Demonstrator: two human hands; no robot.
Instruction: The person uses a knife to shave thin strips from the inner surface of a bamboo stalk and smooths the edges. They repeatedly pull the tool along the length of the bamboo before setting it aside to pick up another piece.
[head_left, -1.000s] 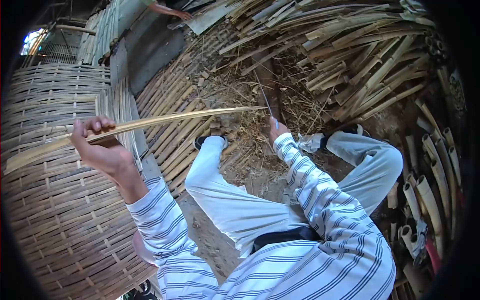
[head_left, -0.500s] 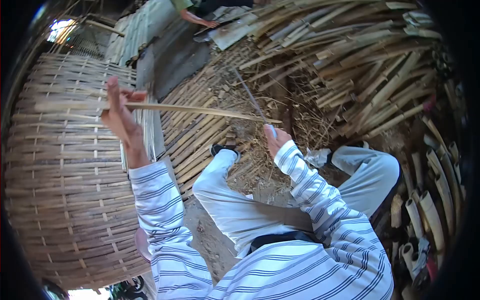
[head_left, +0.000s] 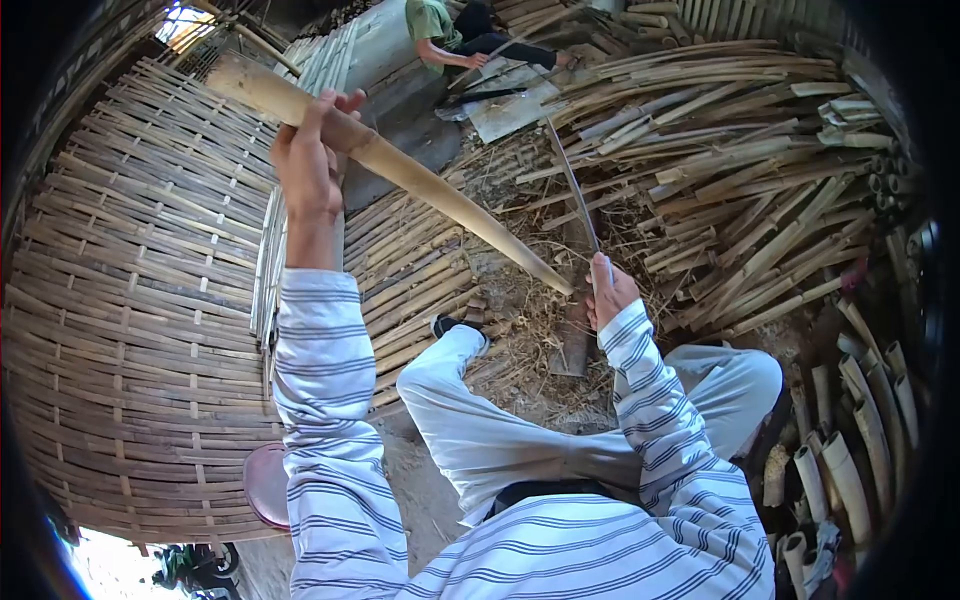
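Observation:
A long split bamboo piece slants from the upper left down toward the middle, its broad side facing me. Around its upper part my left hand is closed, with the thumb along the near face. My right hand grips the handle of a long-bladed knife, whose thin blade points up and away from me. The bamboo's lower end comes close to my right fist. Below both lies a short log among shavings on the ground.
A woven bamboo panel stands along the left. Piles of split bamboo fill the right, and short bamboo tubes stand at lower right. Bamboo strips lie ahead. Another person sits at the far top.
The bamboo has turned from nearly level and edge-on to slanting, broad face showing. My left hand has moved right. My right hand and the knife have shifted right, and the view has tilted.

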